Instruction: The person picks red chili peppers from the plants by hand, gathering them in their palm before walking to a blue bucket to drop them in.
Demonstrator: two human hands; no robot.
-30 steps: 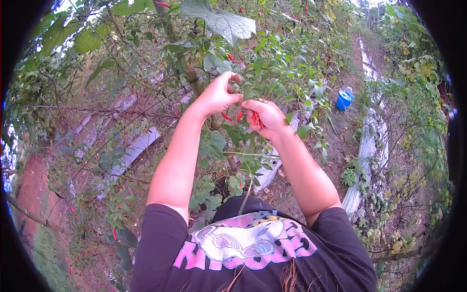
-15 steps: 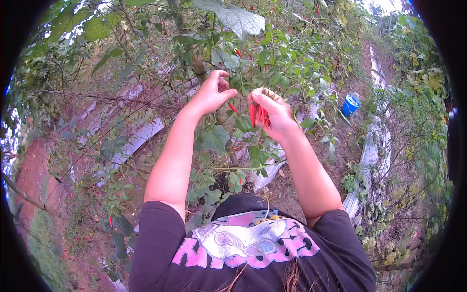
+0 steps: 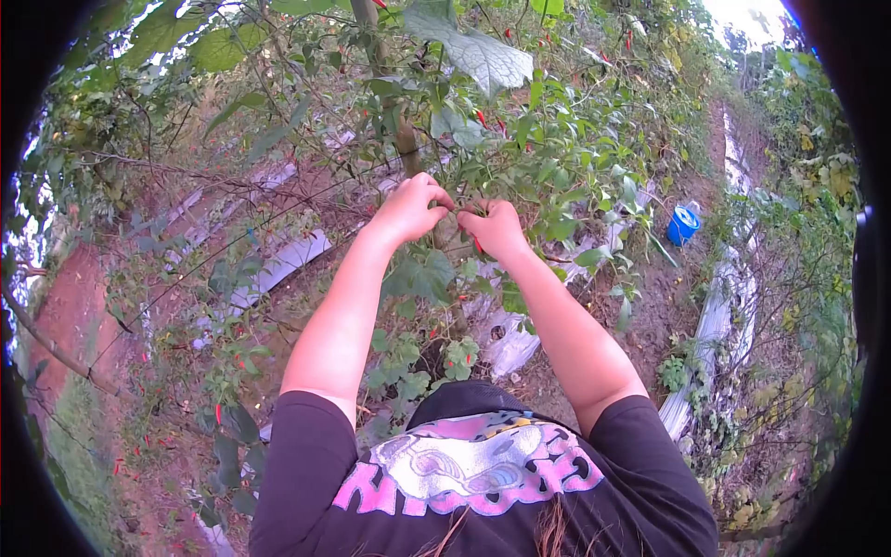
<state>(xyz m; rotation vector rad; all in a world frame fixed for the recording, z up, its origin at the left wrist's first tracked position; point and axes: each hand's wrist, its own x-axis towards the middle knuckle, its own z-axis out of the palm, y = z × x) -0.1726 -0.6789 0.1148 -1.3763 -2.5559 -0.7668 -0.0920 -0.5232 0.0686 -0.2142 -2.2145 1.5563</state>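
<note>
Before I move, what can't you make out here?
All in the head view:
How many chillies the right hand holds: its own fingers cover them.
Whether the left hand grips anything: its fingertips are too small to tell.
What the bucket holds: too small.
Lower part of the shirt: cut off by the bottom edge.

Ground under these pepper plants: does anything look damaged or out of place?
The pale plastic sheet, just below the middle of the view, looks crumpled, with a dark opening in it. It might be a tear or a planting hole; I can't tell.
</note>
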